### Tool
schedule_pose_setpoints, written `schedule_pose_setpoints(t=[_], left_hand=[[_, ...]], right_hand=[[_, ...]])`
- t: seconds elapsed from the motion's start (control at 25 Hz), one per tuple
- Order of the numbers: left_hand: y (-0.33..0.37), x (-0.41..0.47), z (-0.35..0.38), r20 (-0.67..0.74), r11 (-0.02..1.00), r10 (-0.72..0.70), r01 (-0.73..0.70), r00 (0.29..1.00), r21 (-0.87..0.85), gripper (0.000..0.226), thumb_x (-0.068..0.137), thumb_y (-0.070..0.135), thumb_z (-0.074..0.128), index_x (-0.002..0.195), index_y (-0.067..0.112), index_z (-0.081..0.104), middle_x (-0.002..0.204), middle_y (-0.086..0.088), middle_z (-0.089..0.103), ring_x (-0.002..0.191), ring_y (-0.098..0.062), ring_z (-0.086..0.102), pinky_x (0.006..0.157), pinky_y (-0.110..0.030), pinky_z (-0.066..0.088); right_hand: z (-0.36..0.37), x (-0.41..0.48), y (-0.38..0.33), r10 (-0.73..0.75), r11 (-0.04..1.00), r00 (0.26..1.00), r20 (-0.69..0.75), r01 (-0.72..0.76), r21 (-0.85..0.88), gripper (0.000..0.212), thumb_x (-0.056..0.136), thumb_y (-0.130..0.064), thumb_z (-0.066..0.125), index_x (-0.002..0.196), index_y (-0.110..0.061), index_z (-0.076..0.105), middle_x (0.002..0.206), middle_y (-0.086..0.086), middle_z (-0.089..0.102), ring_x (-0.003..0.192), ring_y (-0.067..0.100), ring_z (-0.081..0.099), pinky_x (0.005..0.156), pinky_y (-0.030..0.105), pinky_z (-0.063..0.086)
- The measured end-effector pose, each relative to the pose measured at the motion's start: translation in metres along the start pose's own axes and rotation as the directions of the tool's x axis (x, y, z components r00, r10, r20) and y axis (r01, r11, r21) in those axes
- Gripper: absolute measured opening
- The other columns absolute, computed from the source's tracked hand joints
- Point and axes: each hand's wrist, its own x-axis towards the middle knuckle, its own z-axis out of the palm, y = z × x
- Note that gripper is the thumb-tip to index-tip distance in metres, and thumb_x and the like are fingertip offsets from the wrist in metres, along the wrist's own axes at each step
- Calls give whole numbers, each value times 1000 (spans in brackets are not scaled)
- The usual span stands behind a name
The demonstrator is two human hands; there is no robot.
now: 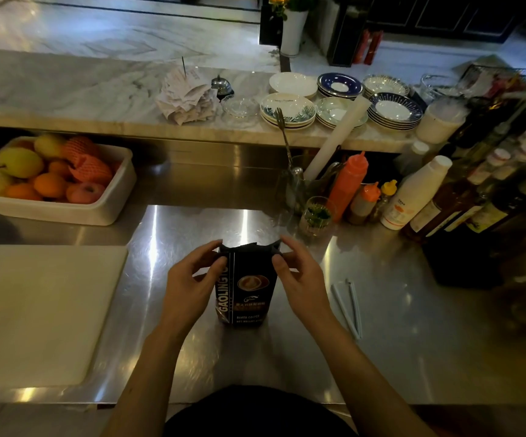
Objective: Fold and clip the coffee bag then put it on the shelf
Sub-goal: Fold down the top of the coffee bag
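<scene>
A black coffee bag (246,290) with white lettering and a cup picture stands upright on the steel counter (381,342) in front of me. My left hand (189,285) pinches the bag's top left corner, and my right hand (299,279) pinches its top right corner. The bag's top edge is crumpled between them. A long pale sealing clip (348,307) lies open in a narrow V on the counter, just right of my right hand, untouched.
A white cutting board (34,313) lies at the left. A tub of fruit (53,181) sits behind it. Squeeze bottles (350,184), a glass (315,216) and syrup bottles (444,203) crowd the right. Stacked plates (290,110) and a paper pile (189,96) sit on the marble ledge.
</scene>
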Motion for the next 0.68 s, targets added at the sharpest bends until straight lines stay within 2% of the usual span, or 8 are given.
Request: schedule_pose_setpoints(t=[0.12,0.2,0.32,0.44,0.56,0.68], left_hand=[[2,0,0,-37,1000,-4,3,999,-22,21,88,17,68,106,28,69,98,9,73,94,-2,67,75,-16,53],[2,-1,1,-62,999,-19,16,998,-44,16,87,14,70,98,26,70,95,7,73,91,-4,68,74,-17,56],[0,-1,2,-98,999,6,-10,995,-45,8,85,13,72,91,18,71,94,2,70,91,-12,68,80,-19,56],[0,0,5,-104,999,6,-10,995,-41,4,87,13,71,86,15,68,89,1,70,90,-14,68,86,-25,54],[0,-2,11,-74,997,-17,11,997,-76,8,88,14,69,86,18,63,85,1,70,84,-13,70,78,-27,57],[0,-6,15,4,995,8,-8,1000,-99,15,85,20,73,96,24,63,92,8,71,89,-6,70,76,-18,57]], right_hand=[[-4,2,-1,-20,1000,999,-48,20,-3,11,95,-23,60,104,-27,66,90,-10,70,88,0,65,71,10,50],[-7,3,-2,-25,999,997,-75,22,-31,7,95,-22,60,93,-24,67,89,-11,69,88,-1,62,71,9,49],[-6,1,-2,-34,997,995,-94,27,-78,7,95,-22,59,90,-23,64,93,-8,65,90,-5,59,74,6,47],[-4,-3,-3,-54,996,997,-56,50,-67,10,96,-20,58,91,-29,60,92,-16,64,92,-7,60,76,5,45],[-2,-4,-2,-89,992,996,3,89,-94,6,95,-18,60,94,-22,63,90,-15,65,89,-1,62,77,11,48],[2,-1,-3,-106,985,994,2,105,-135,10,95,-15,59,89,-18,66,82,-13,64,82,0,62,70,11,48]])
